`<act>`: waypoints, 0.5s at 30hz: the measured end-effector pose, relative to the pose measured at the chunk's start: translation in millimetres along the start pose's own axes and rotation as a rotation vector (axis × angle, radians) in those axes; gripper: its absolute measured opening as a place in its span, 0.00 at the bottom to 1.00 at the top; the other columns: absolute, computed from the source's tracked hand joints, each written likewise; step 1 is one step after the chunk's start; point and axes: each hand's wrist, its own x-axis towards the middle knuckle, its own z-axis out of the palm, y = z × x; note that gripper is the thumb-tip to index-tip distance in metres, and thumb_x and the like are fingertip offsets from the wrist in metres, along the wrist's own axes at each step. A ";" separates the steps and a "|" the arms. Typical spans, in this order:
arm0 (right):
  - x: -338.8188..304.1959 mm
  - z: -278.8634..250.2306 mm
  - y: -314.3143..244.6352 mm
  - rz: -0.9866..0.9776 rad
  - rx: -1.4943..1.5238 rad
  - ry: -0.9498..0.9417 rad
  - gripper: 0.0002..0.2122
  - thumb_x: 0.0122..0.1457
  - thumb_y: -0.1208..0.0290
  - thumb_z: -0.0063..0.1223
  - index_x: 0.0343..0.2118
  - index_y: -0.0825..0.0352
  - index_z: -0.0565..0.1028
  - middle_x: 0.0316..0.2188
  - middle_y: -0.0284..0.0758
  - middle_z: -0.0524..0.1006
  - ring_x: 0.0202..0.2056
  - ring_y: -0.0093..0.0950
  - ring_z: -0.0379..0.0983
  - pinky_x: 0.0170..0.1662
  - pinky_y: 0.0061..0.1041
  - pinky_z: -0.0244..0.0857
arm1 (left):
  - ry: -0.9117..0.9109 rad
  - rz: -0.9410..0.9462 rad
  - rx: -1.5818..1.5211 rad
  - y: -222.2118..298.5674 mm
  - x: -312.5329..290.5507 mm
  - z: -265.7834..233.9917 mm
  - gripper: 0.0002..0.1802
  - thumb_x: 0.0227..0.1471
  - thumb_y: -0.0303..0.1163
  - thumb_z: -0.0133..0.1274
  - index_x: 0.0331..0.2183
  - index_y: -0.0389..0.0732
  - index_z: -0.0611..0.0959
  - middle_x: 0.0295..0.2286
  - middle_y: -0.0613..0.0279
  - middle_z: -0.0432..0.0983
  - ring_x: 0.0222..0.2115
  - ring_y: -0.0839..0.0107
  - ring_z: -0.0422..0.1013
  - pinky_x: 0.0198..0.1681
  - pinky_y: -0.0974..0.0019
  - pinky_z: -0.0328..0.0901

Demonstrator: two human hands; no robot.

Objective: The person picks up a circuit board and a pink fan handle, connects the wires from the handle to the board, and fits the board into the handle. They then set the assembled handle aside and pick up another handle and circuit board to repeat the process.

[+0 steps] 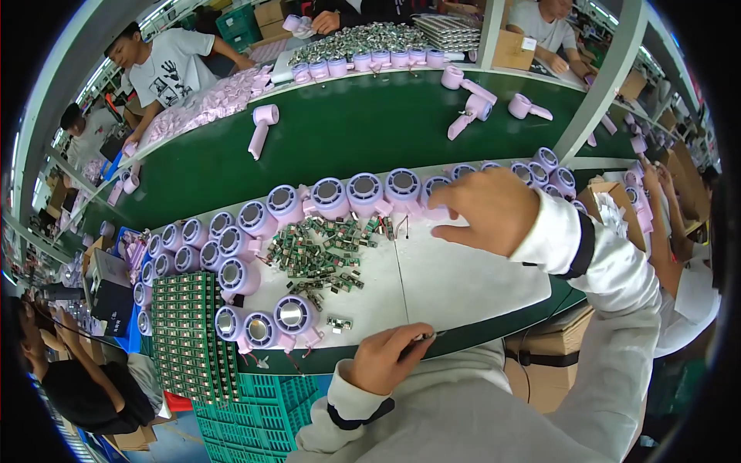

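Note:
My right hand (pixel 492 210) reaches over the row of lilac fan heads along the worktop's far edge. Its thumb and fingers are apart, with the fingertips beside one lilac fan head (pixel 437 185); whether they touch it I cannot tell. Near the front edge, my left hand (pixel 390 358) is closed around a small dark thing (pixel 421 337) with a shiny end, mostly hidden by the fingers. A loose heap of small green circuit boards (pixel 312 251) lies on the white worktop (pixel 463 278). One single board (pixel 339 324) lies apart, near the front.
Several lilac fan heads (pixel 233 274) curve round the heap. Stacked panels of green boards (pixel 185 324) stand at the left, above green crates (pixel 255 417). Beyond runs a green conveyor belt (pixel 340 127) with handheld fans (pixel 263 130). A white post (pixel 606 81) rises at the right; people work around.

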 end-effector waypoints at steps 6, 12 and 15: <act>166.9 3.4 -15.8 -0.144 0.067 0.074 0.16 0.59 0.57 0.56 0.46 0.60 0.79 0.32 0.40 0.82 0.35 0.42 0.80 0.42 0.40 0.73 | 0.036 -0.248 -0.310 -1.9 -7.2 -4.0 0.13 0.51 0.23 0.64 0.41 0.39 0.82 0.29 0.59 0.81 0.26 0.70 0.78 0.31 0.70 0.72; 328.2 34.7 -7.8 -0.076 -0.284 -0.179 0.32 0.56 0.61 0.59 0.65 0.44 0.62 0.46 0.50 0.79 0.46 0.49 0.77 0.52 0.45 0.70 | 0.035 -0.165 -0.371 -15.8 -8.0 2.9 0.12 0.54 0.28 0.62 0.42 0.41 0.82 0.29 0.59 0.81 0.27 0.69 0.78 0.32 0.68 0.72; 364.9 55.3 -13.7 -0.121 -0.244 -0.172 0.37 0.54 0.64 0.61 0.67 0.43 0.58 0.46 0.50 0.78 0.47 0.49 0.76 0.53 0.45 0.70 | 0.066 -0.167 -0.387 -20.2 -12.0 8.7 0.13 0.56 0.29 0.61 0.43 0.41 0.81 0.30 0.58 0.80 0.28 0.68 0.78 0.33 0.67 0.72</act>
